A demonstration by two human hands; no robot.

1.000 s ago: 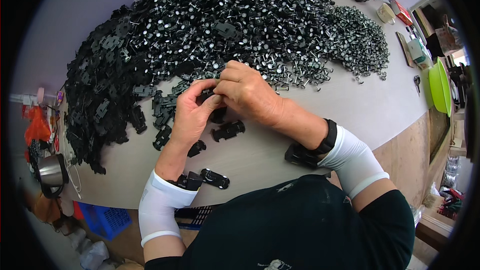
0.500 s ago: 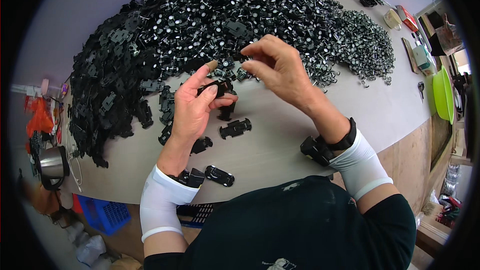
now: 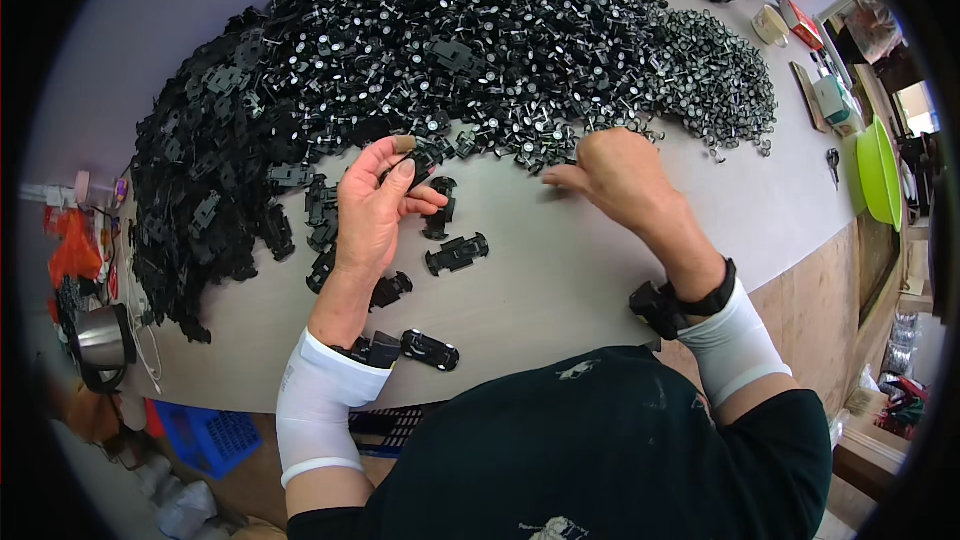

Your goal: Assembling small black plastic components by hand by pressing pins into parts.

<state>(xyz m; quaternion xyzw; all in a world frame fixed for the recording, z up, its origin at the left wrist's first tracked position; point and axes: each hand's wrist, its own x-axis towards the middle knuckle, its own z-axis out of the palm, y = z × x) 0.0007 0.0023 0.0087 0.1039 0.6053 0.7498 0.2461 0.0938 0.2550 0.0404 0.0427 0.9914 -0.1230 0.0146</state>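
Observation:
My left hand (image 3: 370,208) is closed on a black toy car chassis (image 3: 424,166), pinching it between thumb and fingers; a tan cover sits on one fingertip. My right hand (image 3: 625,175) hovers by the near edge of a big heap of small wheel pairs (image 3: 540,60). Its thumb points left and its other fingers curl down out of sight, so whether it holds anything is hidden. Several black chassis lie beside and below my left hand, among them one chassis (image 3: 457,254) on the table. Closer to me rests another black car piece (image 3: 430,350).
A pile of black chassis parts (image 3: 190,180) covers the table's left side. Along the right edge are a lime-green basin (image 3: 880,175), scissors (image 3: 833,166) and a cup (image 3: 770,26). A metal kettle (image 3: 102,340) and a blue crate (image 3: 208,435) stand at the lower left.
My right hand has moved away from the left hand, to the right and nearer me, and turned downward. The left hand still grips its chassis. The whole view has shifted slightly.

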